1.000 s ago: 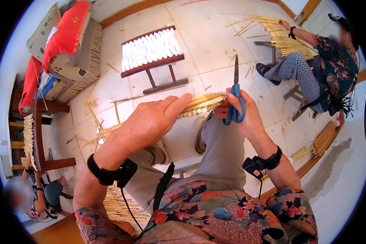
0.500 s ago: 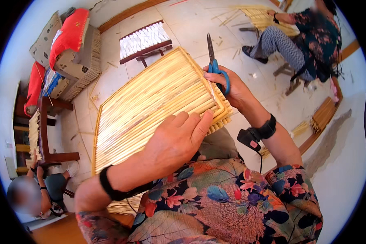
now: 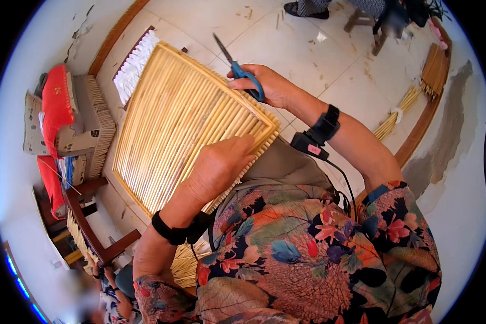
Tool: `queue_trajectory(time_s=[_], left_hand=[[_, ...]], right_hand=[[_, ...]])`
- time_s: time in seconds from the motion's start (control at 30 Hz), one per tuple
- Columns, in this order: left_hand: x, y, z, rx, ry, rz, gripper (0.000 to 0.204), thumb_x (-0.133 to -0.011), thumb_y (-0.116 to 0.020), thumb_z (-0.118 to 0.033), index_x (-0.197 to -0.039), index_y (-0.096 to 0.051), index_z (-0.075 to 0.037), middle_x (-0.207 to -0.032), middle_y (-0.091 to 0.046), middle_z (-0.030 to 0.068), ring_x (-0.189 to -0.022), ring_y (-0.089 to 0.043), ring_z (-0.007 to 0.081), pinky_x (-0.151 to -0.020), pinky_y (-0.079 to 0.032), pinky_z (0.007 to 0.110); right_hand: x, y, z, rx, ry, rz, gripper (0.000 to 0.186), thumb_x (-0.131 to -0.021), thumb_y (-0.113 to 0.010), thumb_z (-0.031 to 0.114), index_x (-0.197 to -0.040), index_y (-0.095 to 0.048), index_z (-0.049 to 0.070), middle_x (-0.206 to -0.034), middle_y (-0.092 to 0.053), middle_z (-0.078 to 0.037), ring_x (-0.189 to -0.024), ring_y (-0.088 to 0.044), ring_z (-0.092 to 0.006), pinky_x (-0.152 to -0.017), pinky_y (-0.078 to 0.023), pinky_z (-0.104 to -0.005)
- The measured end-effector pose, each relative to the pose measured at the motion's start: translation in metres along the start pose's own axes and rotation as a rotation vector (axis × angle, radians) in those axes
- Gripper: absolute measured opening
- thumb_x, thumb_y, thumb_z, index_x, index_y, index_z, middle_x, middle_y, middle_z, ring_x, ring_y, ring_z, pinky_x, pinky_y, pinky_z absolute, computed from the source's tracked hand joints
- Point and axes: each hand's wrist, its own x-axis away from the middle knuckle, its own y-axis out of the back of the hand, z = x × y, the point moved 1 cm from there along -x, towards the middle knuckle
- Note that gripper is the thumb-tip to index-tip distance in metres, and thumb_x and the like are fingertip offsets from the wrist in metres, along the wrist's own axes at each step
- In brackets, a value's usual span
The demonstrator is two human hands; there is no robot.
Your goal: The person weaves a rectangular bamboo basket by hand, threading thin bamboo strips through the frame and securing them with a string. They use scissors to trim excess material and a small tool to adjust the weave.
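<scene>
A rectangular panel of pale yellow reed stalks [image 3: 173, 119], framed by thin strips, is tilted in front of me. My left hand [image 3: 213, 167] lies over its near right part, fingers bent and bunched at the border strip near the corner. Just what the fingertips pinch is hidden. At the panel's far right edge, my right hand [image 3: 269, 86] holds blue-handled scissors [image 3: 237, 69], their dark blades pointing up and left, away from the panel. The right thumb rests by the panel's edge. Cut stalk ends stick out past the border under the right corner.
Behind the panel stands a stool with a white woven seat [image 3: 135, 67]. Red cloth [image 3: 56, 108] drapes furniture at left, above a dark wooden frame [image 3: 119, 245]. Tied reeds [image 3: 397, 114] lie by the right wall. Other people sit at lower left and top right.
My view has swung, so the stool and the red cloth sit further left. The panel has turned clockwise in view. My left fingers are drawn closer together; the scissors stay in my right hand.
</scene>
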Motion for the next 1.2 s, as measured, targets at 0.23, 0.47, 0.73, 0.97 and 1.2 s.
queue_trajectory(time_s=[0.23,0.47,0.73,0.97,1.2], left_hand=[[-0.011,-0.008,0.011,0.207,0.185,0.019,0.027,-0.084,-0.072,-0.011,-0.105,-0.062,0.003,-0.090,-0.065,0.0151,-0.073,-0.064,0.0240,-0.068,-0.052,0.030],[-0.007,0.008,0.027,0.211,0.320,-0.182,0.016,-0.088,-0.067,-0.012,-0.095,-0.062,0.001,-0.076,-0.061,0.0121,-0.067,-0.058,0.0221,-0.061,-0.047,0.032],[-0.008,0.020,0.050,0.523,0.486,-0.121,0.018,-0.088,-0.067,-0.012,-0.079,-0.060,0.001,-0.070,-0.048,-0.0008,-0.068,-0.044,0.0074,-0.061,-0.038,0.025],[-0.005,0.027,0.052,0.530,0.495,-0.077,0.019,-0.094,-0.062,-0.015,-0.086,-0.066,0.001,-0.079,-0.059,0.0006,-0.075,-0.054,0.0084,-0.072,-0.044,0.023],[-0.004,0.029,0.049,0.467,0.505,-0.109,0.020,-0.093,-0.063,-0.016,-0.084,-0.065,0.002,-0.078,-0.057,0.0017,-0.074,-0.052,0.0088,-0.069,-0.042,0.024]], right_hand=[[-0.011,0.006,-0.008,-0.113,-0.058,0.046,0.047,-0.081,-0.079,0.026,-0.113,-0.059,-0.002,-0.099,-0.062,-0.008,-0.089,-0.060,-0.0142,-0.079,-0.050,-0.0262],[0.049,0.026,0.006,0.165,0.070,-0.079,0.039,-0.089,-0.069,0.023,-0.118,-0.056,0.001,-0.084,-0.061,-0.004,-0.066,-0.057,-0.0098,-0.058,-0.046,-0.0231],[0.143,0.030,-0.041,0.361,0.019,-0.030,0.049,-0.081,-0.078,0.026,-0.119,-0.056,0.004,-0.086,-0.056,0.001,-0.077,-0.053,-0.0096,-0.071,-0.045,-0.0247],[0.142,0.029,-0.043,0.458,-0.024,0.035,0.057,-0.079,-0.079,0.034,-0.121,-0.055,0.004,-0.084,-0.055,-0.002,-0.079,-0.051,-0.0135,-0.074,-0.044,-0.0281],[0.138,0.025,-0.021,0.467,-0.084,0.083,0.045,-0.080,-0.079,0.020,-0.117,-0.058,0.005,-0.086,-0.056,0.000,-0.079,-0.051,-0.0083,-0.072,-0.044,-0.0240]])
